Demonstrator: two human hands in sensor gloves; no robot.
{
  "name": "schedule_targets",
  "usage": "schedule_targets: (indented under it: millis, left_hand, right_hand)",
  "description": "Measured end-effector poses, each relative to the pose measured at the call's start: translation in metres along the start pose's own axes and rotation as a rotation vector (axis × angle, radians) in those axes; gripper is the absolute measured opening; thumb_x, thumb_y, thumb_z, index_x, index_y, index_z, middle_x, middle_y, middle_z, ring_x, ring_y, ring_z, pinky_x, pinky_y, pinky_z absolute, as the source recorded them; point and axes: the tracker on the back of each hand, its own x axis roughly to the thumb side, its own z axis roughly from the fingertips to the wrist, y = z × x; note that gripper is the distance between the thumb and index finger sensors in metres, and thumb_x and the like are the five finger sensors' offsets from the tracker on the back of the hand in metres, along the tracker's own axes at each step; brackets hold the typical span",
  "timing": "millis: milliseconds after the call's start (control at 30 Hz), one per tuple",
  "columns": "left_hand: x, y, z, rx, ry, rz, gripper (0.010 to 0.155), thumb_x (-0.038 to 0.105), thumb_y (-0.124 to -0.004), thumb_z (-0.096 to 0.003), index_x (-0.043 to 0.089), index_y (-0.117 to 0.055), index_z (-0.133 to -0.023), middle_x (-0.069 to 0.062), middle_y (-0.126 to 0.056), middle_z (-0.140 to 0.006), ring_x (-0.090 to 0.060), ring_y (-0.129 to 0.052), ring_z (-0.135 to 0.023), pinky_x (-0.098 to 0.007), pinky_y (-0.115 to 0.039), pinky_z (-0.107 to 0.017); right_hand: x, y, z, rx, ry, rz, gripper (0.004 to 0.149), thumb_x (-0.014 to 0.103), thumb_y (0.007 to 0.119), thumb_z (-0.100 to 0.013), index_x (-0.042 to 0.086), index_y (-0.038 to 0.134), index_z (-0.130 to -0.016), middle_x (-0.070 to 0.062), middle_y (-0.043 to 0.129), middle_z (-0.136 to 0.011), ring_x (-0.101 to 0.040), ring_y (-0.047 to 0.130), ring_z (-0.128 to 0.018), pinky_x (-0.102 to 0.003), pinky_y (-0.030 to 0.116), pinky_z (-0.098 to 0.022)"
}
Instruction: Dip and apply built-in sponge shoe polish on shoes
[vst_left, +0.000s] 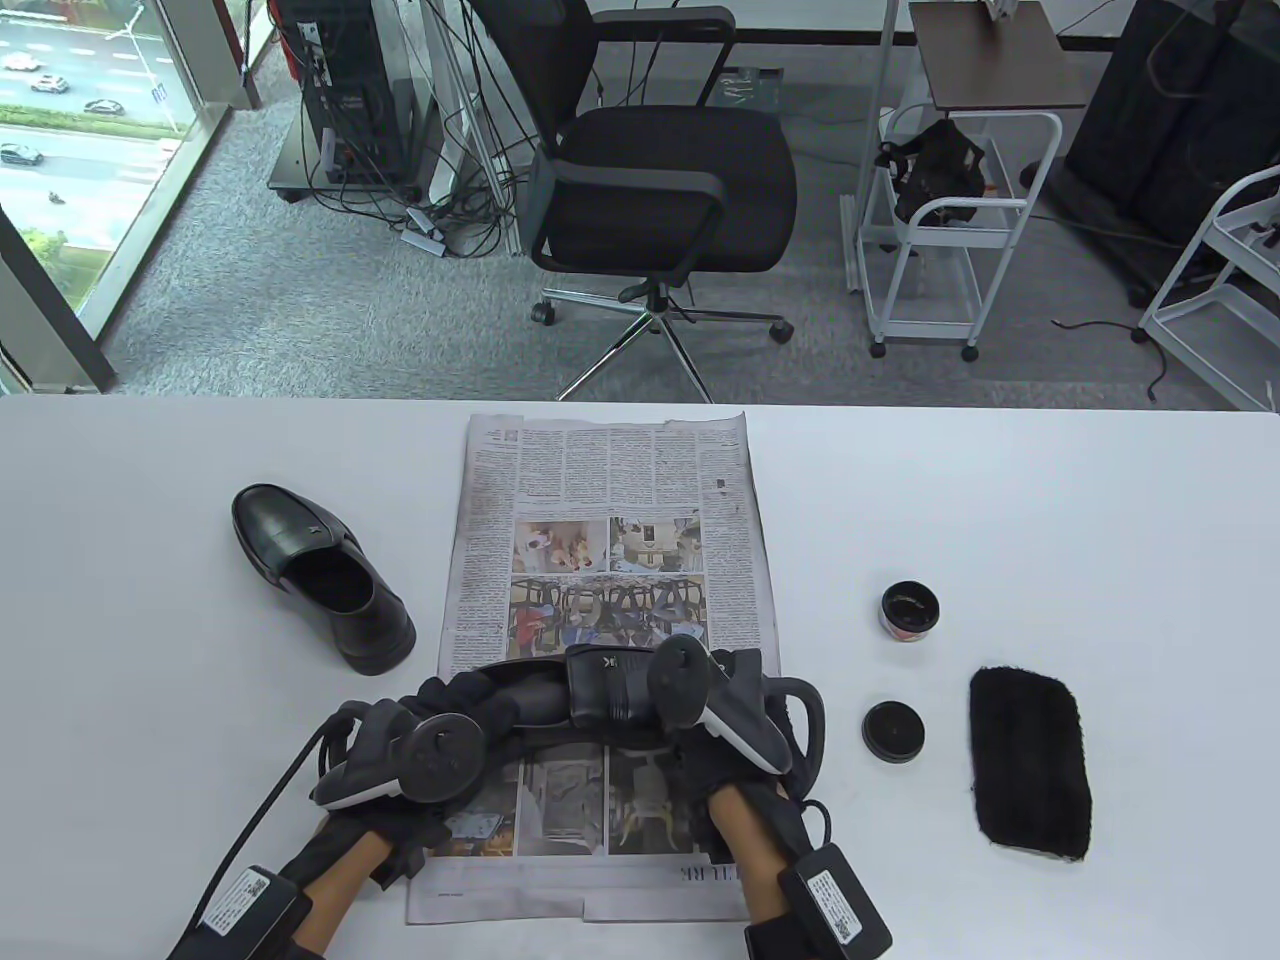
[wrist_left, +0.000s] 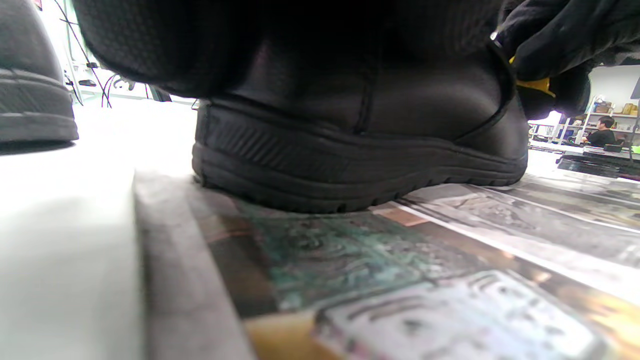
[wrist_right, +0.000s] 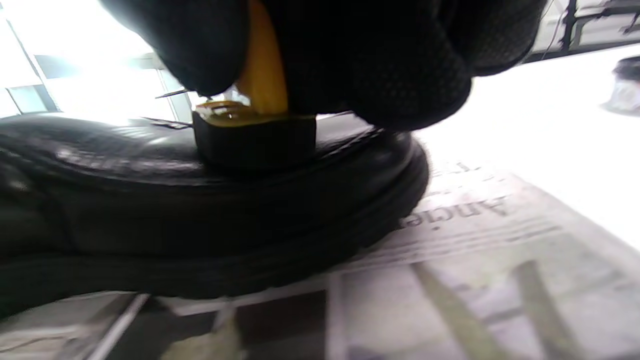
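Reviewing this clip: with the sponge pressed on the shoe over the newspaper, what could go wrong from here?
1. The right hand pinches the sponge applicator by its thin yellow handle; it may slip and smear the glove.
2. The shoe sits near the newspaper's left edge, so polish could reach the white table.
3. The open polish tin and its lid lie off the paper on the right; re-dipping may drip onto the table.

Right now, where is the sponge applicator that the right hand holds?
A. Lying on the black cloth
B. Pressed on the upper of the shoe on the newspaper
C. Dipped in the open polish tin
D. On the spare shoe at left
B: the right wrist view shows the sponge applicator, pinched by the right hand, sitting on the shoe that stands on the newspaper.
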Motion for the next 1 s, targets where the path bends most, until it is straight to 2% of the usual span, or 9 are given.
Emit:
schedule_targets:
  millis: [100, 200, 400, 533, 733, 867, 1000]
  left_hand:
    - [0.000, 0.000, 0.000, 0.002, -0.002, -0.002, 0.044, 0.048, -0.063, -0.0593, 0.023, -0.067, -0.096, -0.005, -0.058, -0.099, -0.049, -0.077, -0.075, -0.063, -0.069, -0.058]
    - [0.000, 0.000, 0.000, 0.002, -0.003, -0.003, 0.044, 0.048, -0.063, -0.0593, 0.023, -0.067, -0.096, -0.005, -0.058, -0.099, -0.049, -0.077, -0.075, -0.063, -0.070, -0.058]
    - [0.000, 0.000, 0.000, 0.002, -0.003, -0.002, 0.044, 0.048, -0.063, -0.0593, 0.023, -0.067, -0.096, -0.005, -0.058, -0.099, -0.049, -0.077, -0.075, -0.063, -0.070, -0.058]
    - [0.000, 0.000, 0.000, 0.002, -0.002, 0.000, 0.044, 0.048, -0.064, -0.0593, 0.023, -0.067, -0.096, -0.005, -0.058, -0.099, -0.049, -0.077, -0.075, -0.063, -0.069, -0.058]
    - [0.000, 0.000, 0.000, 0.001, -0.004, 0.001, 0.044, 0.048, -0.064, -0.0593, 0.023, -0.067, -0.096, -0.005, -0.058, -0.099, -0.049, -0.077, -0.075, -0.063, -0.069, -0.058]
    - [0.000, 0.000, 0.000, 0.000, -0.005, 0.002, 0.044, 0.048, -0.064, -0.0593, 0.023, -0.067, -0.096, -0.005, -0.058, -0.099, -0.049, -0.077, -0.075, -0.063, -0.069, -0.058]
    - [0.000, 0.000, 0.000, 0.001, -0.006, 0.001, 0.044, 0.048, -0.064, -0.0593, 0.023, -0.067, -0.096, -0.005, -0.058, -0.099, -0.049, -0.077, -0.075, -0.063, -0.069, -0.058]
  right_hand:
    - [0.005, 0.000, 0.000, 0.008, -0.058, -0.122, 0.045, 0.035, 0.079, -0.044, 0.014, 0.079, -0.084, -0.013, 0.091, -0.066, -0.029, 0.095, -0.045, -0.060, 0.073, -0.056]
    - [0.008, -0.008, 0.000, -0.046, -0.099, -0.234, 0.045, 0.032, 0.078, -0.044, 0.013, 0.078, -0.085, -0.015, 0.090, -0.070, -0.031, 0.095, -0.048, -0.061, 0.072, -0.056]
    - [-0.002, -0.044, 0.003, -0.196, -0.079, -0.278, 0.046, 0.029, 0.077, -0.044, 0.014, 0.078, -0.087, -0.016, 0.089, -0.073, -0.033, 0.094, -0.051, -0.063, 0.070, -0.058]
    - [-0.028, -0.070, 0.005, -0.248, -0.007, -0.253, 0.046, 0.028, 0.077, -0.044, 0.014, 0.079, -0.088, -0.017, 0.089, -0.075, -0.034, 0.094, -0.053, -0.063, 0.070, -0.058]
    - [-0.089, -0.100, 0.013, -0.321, 0.149, -0.190, 0.045, 0.029, 0.079, -0.044, 0.015, 0.079, -0.087, -0.017, 0.090, -0.075, -0.034, 0.094, -0.053, -0.063, 0.070, -0.058]
    - [-0.128, -0.106, 0.019, -0.327, 0.247, -0.132, 0.045, 0.030, 0.080, -0.043, 0.015, 0.081, -0.085, -0.015, 0.091, -0.072, -0.033, 0.095, -0.050, -0.062, 0.071, -0.057]
    - [-0.153, -0.098, 0.028, -0.289, 0.312, -0.031, 0.044, 0.032, 0.081, -0.043, 0.015, 0.081, -0.083, -0.014, 0.091, -0.070, -0.032, 0.095, -0.049, -0.062, 0.072, -0.057]
